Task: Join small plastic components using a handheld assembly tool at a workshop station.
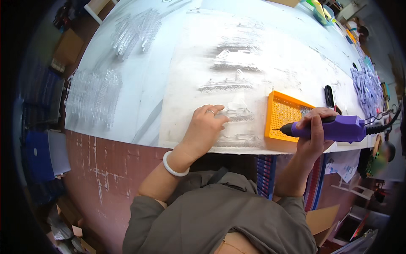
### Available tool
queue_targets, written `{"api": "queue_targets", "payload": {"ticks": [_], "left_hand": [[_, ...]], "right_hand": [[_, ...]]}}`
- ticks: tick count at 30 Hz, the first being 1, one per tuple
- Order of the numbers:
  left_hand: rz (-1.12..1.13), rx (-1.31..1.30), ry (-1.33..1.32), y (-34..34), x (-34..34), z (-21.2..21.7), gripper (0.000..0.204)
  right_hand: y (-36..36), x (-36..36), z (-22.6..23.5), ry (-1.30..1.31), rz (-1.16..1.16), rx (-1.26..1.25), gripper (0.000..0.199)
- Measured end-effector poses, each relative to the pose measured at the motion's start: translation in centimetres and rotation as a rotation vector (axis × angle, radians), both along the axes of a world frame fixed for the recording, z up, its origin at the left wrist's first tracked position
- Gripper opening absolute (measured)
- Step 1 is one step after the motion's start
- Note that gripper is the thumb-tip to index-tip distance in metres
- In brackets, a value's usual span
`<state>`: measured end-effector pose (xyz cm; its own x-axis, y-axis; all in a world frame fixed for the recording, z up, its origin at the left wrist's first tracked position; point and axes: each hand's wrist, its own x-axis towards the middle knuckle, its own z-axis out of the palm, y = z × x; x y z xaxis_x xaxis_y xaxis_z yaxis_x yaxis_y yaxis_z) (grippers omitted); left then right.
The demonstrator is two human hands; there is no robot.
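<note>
Hands are both busy at the near edge of the white table (160, 76) right now. Left hand (205, 127), with a ring and a pale bangle (174, 166) on the wrist, is lying palm down on a clear plastic piece (239, 115), fingers pressed together and curled a bit over its left end, pinning it flat to the white sheet (190, 84) covering the middle of the table. That piece is sitting close to the near edge, roughly in front of the person's chest, and its long axis is running left to right.

Right hand (313, 135) is wrapping around a purple rotary tool (334, 128), fingers closed tight on the barrel, cord trailing off toward the right edge. The tool is lying nearly level, black tip (281, 128) pointing left, so it's aiming straight along toward the clear piece's right end. Tip is hovering in front of an orange perforated tray (281, 116), which is sitting between the two hands, so tool and piece are apart for now. Left hand is the one on the piece; right is near but not touching.

More clear pieces (226, 84) are lined up further back on the sheet, and stacks of clear parts (95, 95) are piling up along the left edge. Heap of purple parts (367, 86) is sitting by the right edge, with a small black object (329, 95) nearby; can't tell what that is.
</note>
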<state>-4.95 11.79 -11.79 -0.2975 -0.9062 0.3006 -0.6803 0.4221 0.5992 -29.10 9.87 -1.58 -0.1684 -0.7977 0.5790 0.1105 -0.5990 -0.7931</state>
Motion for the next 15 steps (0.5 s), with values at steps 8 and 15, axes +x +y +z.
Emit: {"api": "queue_targets", "payload": {"ticks": [8, 15], "left_hand": [[-0.003, -0.017, 0.023, -0.7, -0.4, 0.4, 0.029], [0.069, -0.145, 0.098, -6.8, 0.6, 1.5, 0.032]], "right_hand": [[1.9, -3.3, -1.3, -0.019, -0.108, 0.111, 0.017], [2.4, -3.8, -1.0, -0.026, -0.195, 0.126, 0.013]]}}
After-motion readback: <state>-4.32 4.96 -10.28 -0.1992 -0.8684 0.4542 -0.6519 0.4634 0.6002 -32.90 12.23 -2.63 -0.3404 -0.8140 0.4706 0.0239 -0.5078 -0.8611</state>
